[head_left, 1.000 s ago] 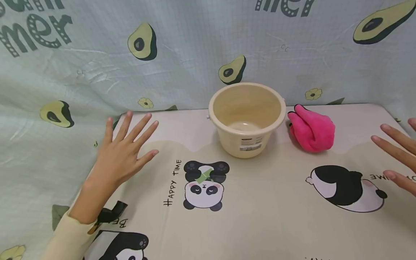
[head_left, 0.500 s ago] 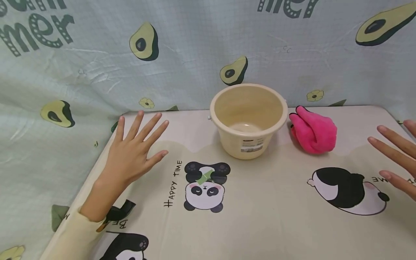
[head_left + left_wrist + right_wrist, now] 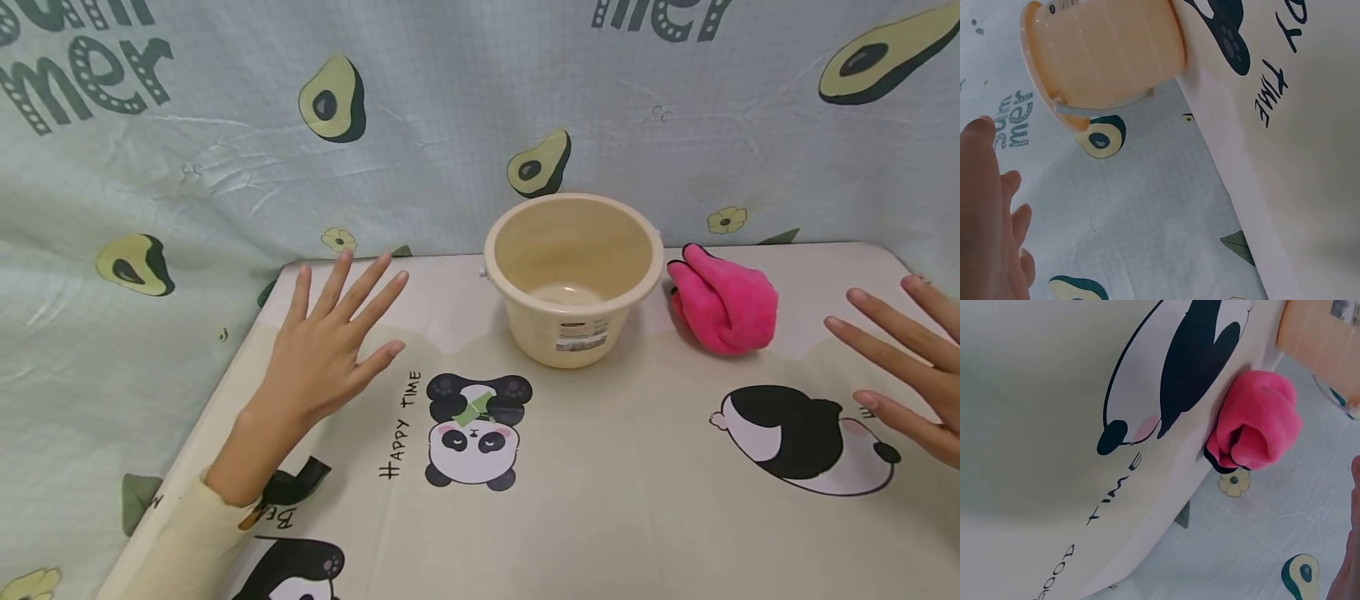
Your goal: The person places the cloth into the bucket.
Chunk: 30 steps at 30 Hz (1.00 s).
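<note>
My left hand (image 3: 318, 358) hovers over the left part of the table, fingers spread and straight, palm down, holding nothing. At the right edge of the head view my right hand (image 3: 915, 367) is partly cut off, its fingers also spread with nothing in them. Between the hands, toward the back, stands a cream plastic bucket (image 3: 566, 333), upright, with a label on its front. Just right of it lies a bunched bright pink cloth (image 3: 723, 300) with dark edging. In the left wrist view the bucket's pale handle (image 3: 1104, 109) hangs down its side.
The table (image 3: 600, 525) wears a beige cover printed with pandas and lettering. Directly behind it hangs a pale blue curtain (image 3: 435, 108) with avocado prints, close to the bucket's back. A black strap (image 3: 296, 483) sticks out at my left wrist.
My left hand has drifted right, toward the bucket. My right hand has come a little further into view from the right. Bucket and pink cloth stay in place.
</note>
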Available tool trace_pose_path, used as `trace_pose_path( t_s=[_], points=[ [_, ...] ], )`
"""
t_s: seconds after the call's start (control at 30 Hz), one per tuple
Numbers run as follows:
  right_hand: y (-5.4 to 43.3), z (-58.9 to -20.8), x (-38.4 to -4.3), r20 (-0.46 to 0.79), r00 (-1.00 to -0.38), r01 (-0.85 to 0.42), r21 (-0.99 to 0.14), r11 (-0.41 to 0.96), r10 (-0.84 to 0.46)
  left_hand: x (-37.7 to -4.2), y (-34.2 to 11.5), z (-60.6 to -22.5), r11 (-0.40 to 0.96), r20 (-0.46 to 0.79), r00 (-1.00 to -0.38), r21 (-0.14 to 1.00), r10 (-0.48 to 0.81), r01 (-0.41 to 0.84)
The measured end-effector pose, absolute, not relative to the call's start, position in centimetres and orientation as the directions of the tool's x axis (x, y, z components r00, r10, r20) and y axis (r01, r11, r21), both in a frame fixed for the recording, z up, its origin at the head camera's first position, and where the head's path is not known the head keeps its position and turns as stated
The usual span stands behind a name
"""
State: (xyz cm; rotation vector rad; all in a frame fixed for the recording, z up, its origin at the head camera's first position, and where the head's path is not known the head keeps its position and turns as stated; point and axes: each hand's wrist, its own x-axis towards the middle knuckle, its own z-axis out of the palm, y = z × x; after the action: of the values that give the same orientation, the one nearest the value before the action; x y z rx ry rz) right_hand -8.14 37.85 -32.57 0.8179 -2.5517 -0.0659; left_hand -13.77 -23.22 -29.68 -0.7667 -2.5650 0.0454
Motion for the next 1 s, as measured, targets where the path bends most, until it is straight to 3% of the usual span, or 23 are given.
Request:
trace_pose_path(
  t_s=[0.23,0.57,1.0],
  points=[
    [37.6,-32.8,-8.4,0.428,-0.685,-0.569,0.192,0.800,-0.590,-14.2,-21.9,-29.5,0.842,0.457,-0.728,-0.095,0.511,0.531],
    [36.7,-32.7,-7.8,0.322,-0.810,-0.458,0.175,0.872,-0.490,-14.8,-19.7,-29.0,0.805,0.468,-0.720,0.032,0.512,0.593],
    [36.2,-32.4,-8.4,0.313,-0.815,-0.453,0.181,0.873,-0.488,-15.5,-18.3,-28.5,0.773,0.487,-0.703,0.086,0.518,0.629]
  ],
)
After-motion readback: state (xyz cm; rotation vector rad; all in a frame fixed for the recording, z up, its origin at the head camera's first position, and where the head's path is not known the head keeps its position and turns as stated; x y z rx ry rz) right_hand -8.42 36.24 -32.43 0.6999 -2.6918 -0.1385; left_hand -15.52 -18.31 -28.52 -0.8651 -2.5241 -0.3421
